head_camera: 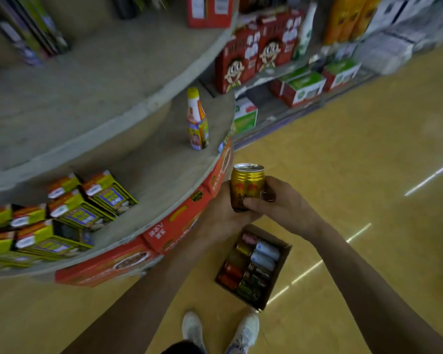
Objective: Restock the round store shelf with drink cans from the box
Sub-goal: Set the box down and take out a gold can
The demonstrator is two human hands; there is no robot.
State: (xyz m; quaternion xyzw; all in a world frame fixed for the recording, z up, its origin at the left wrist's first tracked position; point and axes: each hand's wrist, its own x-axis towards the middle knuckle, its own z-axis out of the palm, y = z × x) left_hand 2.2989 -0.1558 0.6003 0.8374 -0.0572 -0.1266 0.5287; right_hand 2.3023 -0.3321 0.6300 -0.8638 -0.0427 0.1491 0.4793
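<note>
Gold metal can (pixel 247 185) upright, gripped by left hand (pixel 221 208) & right hand (pixel 279 200), above cardboard box (pixel 279 272).

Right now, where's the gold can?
Head view, right of centre: the gold can is held upright by the left hand and right hand, just off the round shelf, above the box on the floor.

On my feed, the lower half of the gold metal drink can (pixel 247 178) is covered by the left hand (pixel 221 213) and right hand (pixel 279 200). The mixed cans (pixel 251 267) lying in the brown cardboard box (pixel 279 279) are too smeared for me to read their labels. The yellow-and-orange cartons (pixel 0 241) run off the left edge. The dark packs (pixel 31 29) up top are blurred.
</note>
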